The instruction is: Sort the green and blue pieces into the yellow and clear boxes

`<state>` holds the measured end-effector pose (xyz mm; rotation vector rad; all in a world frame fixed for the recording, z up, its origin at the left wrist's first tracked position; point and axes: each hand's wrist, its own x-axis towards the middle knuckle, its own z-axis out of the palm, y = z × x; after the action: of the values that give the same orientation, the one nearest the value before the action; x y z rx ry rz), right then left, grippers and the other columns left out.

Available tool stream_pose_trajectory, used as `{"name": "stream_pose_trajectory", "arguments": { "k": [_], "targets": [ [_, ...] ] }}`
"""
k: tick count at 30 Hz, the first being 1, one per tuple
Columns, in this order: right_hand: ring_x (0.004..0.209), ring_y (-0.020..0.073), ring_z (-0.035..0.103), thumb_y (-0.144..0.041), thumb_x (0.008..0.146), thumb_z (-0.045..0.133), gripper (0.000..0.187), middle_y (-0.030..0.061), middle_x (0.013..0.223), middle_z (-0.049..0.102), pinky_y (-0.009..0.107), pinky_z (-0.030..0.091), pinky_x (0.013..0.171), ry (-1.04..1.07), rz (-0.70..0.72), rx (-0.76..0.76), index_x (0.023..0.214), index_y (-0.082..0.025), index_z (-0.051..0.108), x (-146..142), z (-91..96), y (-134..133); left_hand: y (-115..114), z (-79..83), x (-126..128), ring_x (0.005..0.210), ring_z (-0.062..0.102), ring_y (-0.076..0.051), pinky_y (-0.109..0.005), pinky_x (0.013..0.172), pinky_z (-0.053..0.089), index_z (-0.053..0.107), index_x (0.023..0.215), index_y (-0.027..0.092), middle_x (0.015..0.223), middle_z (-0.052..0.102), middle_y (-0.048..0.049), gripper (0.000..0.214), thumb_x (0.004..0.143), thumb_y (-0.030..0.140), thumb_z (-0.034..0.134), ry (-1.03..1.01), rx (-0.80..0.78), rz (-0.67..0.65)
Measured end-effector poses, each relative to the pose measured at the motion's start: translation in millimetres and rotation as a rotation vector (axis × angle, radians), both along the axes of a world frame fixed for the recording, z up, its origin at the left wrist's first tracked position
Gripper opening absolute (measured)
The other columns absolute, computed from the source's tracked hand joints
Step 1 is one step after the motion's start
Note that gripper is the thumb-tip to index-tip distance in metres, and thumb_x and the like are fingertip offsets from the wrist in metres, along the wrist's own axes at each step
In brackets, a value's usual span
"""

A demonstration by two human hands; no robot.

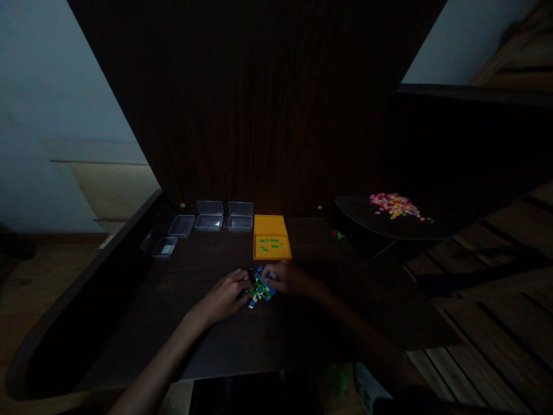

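A small heap of tiny building bricks (pixel 261 291), blue, green and whitish, lies on the dark desk between my two hands. My left hand (pixel 228 293) is at the heap's left side with its fingers curled in against the pieces. From the right, my right hand (pixel 288 278) reaches over the heap's upper edge, fingers bent and thumb close to them. Blue pieces show right at its fingertips. Whatever is between the fingers of either hand is too small and dark to make out. Just beyond the hands, an open yellow box (pixel 272 257) holds several green bricks (pixel 275 246).
Open clear plastic boxes (pixel 240 222) stand left of the yellow box, along the back panel (pixel 259 115). On a raised shelf (pixel 415 231) at right lies a pink and yellow heap of pieces (pixel 395 205). A few red and green pieces (pixel 339 235) lie below it. A raised side edge (pixel 86 288) bounds the left.
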<state>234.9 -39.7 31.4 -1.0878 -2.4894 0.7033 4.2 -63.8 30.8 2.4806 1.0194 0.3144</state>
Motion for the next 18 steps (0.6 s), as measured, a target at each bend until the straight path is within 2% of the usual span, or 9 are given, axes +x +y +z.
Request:
{"name": "stream_pose_trajectory", "arguments": {
  "k": [6, 8, 11, 18],
  "targets": [
    [0.059, 0.0101, 0.052, -0.019, 0.084, 0.062, 0.011, -0.0027, 0.063, 0.058, 0.022, 0.035, 0.064, -0.038, -0.156, 0.027, 0.092, -0.015, 0.069, 18.4, 13.5, 20.6, -0.2, -0.2, 0.9, 0.102, 0.056, -0.021, -0.035, 0.094, 0.046, 0.065, 0.100, 0.021, 0.103, 0.059, -0.0055, 0.015, 0.089, 0.020, 0.055, -0.023, 0.028, -0.009],
    [0.056, 0.0100, 0.051, -0.020, 0.085, 0.059, 0.012, -0.0028, 0.061, 0.059, 0.021, 0.034, 0.061, -0.039, -0.220, -0.003, 0.090, -0.015, 0.069, 26.7, 15.4, 31.5, -0.2, 0.0, 1.0, 0.103, 0.056, -0.021, -0.036, 0.095, 0.046, 0.066, 0.102, 0.021, 0.103, 0.059, -0.0056, 0.017, 0.090, 0.020, 0.055, -0.012, 0.036, -0.015],
    [0.054, 0.0103, 0.050, -0.020, 0.084, 0.057, 0.016, -0.0021, 0.060, 0.060, 0.021, 0.033, 0.056, -0.046, -0.292, -0.040, 0.088, -0.014, 0.071, 38.1, 14.5, 47.1, 0.1, 0.1, 1.4, 0.104, 0.056, -0.021, -0.036, 0.097, 0.046, 0.065, 0.101, 0.021, 0.104, 0.059, -0.0055, 0.016, 0.090, 0.020, 0.054, 0.001, 0.033, -0.029],
    [0.062, 0.0121, 0.057, -0.017, 0.080, 0.058, 0.018, 0.0016, 0.070, 0.069, 0.021, 0.035, 0.058, -0.179, -0.442, 0.013, 0.087, -0.016, 0.075, 44.6, 8.8, 65.0, 2.3, -1.7, 2.0, 0.101, 0.056, -0.019, -0.036, 0.098, 0.045, 0.065, 0.092, 0.020, 0.101, 0.060, -0.0052, 0.013, 0.092, 0.021, 0.051, -0.022, 0.041, -0.034]
  ]
}}
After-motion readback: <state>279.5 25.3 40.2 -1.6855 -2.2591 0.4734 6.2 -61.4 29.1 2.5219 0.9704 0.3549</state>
